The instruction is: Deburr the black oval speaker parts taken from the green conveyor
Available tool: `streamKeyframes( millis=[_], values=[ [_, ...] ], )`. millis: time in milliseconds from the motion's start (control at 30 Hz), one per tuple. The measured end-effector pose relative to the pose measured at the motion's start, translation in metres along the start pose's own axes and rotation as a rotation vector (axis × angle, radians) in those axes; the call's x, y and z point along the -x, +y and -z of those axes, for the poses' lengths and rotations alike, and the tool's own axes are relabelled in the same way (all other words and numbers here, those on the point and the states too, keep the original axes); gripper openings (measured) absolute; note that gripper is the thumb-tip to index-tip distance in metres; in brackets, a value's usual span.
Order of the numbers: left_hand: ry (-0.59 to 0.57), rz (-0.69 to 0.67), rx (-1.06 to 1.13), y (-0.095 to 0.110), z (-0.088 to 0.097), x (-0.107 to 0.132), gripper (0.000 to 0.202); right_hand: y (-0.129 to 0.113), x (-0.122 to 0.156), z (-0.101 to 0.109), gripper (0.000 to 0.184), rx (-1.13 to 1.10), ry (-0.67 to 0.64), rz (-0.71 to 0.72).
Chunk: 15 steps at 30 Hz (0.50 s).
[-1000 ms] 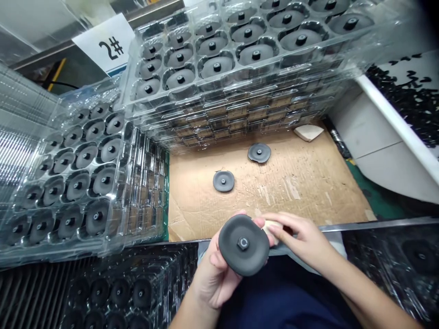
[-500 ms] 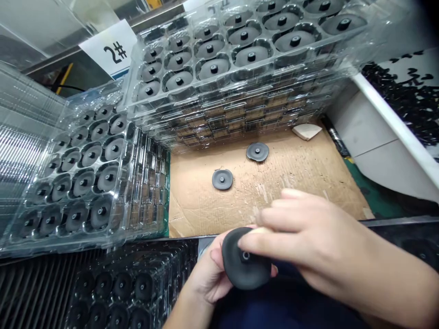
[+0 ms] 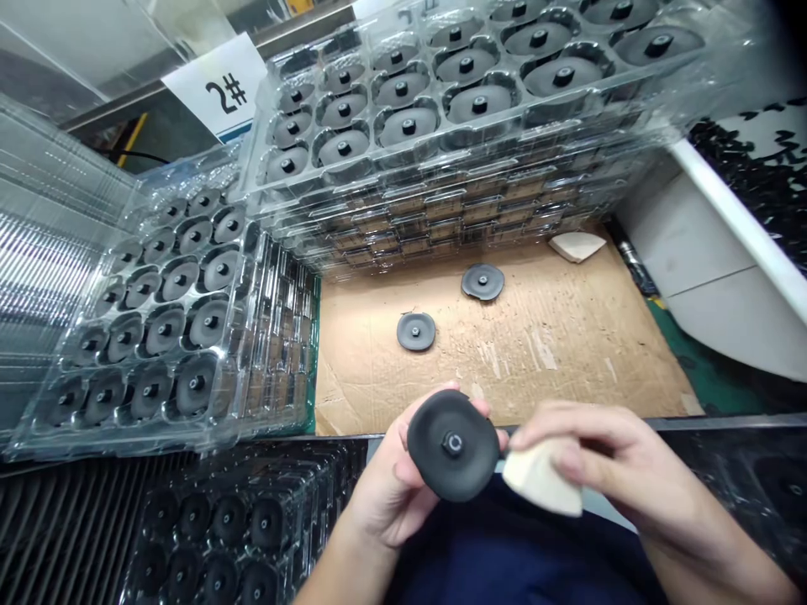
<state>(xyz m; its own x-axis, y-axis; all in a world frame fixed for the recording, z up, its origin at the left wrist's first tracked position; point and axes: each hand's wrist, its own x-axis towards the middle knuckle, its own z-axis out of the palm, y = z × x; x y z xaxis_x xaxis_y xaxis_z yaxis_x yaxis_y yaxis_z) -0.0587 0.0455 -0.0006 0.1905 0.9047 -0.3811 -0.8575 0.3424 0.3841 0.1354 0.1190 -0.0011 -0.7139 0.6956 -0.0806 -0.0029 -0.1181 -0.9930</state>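
Note:
My left hand (image 3: 387,496) grips a round black rubber disc (image 3: 454,445) with a small hex hub at its middle, face up in front of me. My right hand (image 3: 605,470) is closed on a pale wedge-shaped piece (image 3: 542,481) whose tip sits just right of the disc's edge. Two more black discs lie on the cardboard sheet (image 3: 567,353): one (image 3: 416,330) near its middle left, one (image 3: 482,281) further back.
Stacks of clear plastic trays filled with black discs stand at the left (image 3: 157,311) and at the back (image 3: 466,92). More trays (image 3: 208,538) lie below at the front left. A "2#" sign (image 3: 218,84) is behind. Another pale wedge (image 3: 577,245) lies at the cardboard's far right.
My right hand had moved over the disc, covering its hub, and has now drawn back to the right with the pale piece. The left hand keeps the disc.

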Motion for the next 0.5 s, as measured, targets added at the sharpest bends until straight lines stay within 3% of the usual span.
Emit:
streamKeyframes(
  millis=[67,133,233,300,333,433,500],
  values=[
    [0.068,-0.027,0.001,-0.004,-0.001,-0.001,0.055,0.004,-0.001,-0.006,0.015,-0.007,0.204,-0.059],
    [0.164,-0.079,-0.017,-0.01,-0.003,-0.003,0.053,-0.002,-0.004,-0.016,0.018,0.089,0.35,-0.025],
    [0.252,-0.157,-0.065,-0.016,-0.006,-0.005,0.056,-0.019,-0.015,-0.037,0.025,0.411,0.439,0.236],
    [0.282,-0.18,-0.109,-0.017,-0.005,-0.005,0.054,-0.028,-0.023,-0.048,0.026,0.586,0.357,0.397],
    [0.298,-0.192,-0.129,-0.016,-0.004,-0.005,0.052,-0.031,-0.026,-0.052,0.024,0.622,0.267,0.412],
    [0.341,-0.244,-0.153,-0.015,-0.001,-0.003,0.055,-0.035,-0.037,-0.056,0.019,0.58,0.022,0.283],
    [0.348,-0.216,-0.148,-0.016,-0.002,-0.002,0.056,-0.034,-0.043,-0.057,0.02,0.605,0.086,0.299]
  ],
)
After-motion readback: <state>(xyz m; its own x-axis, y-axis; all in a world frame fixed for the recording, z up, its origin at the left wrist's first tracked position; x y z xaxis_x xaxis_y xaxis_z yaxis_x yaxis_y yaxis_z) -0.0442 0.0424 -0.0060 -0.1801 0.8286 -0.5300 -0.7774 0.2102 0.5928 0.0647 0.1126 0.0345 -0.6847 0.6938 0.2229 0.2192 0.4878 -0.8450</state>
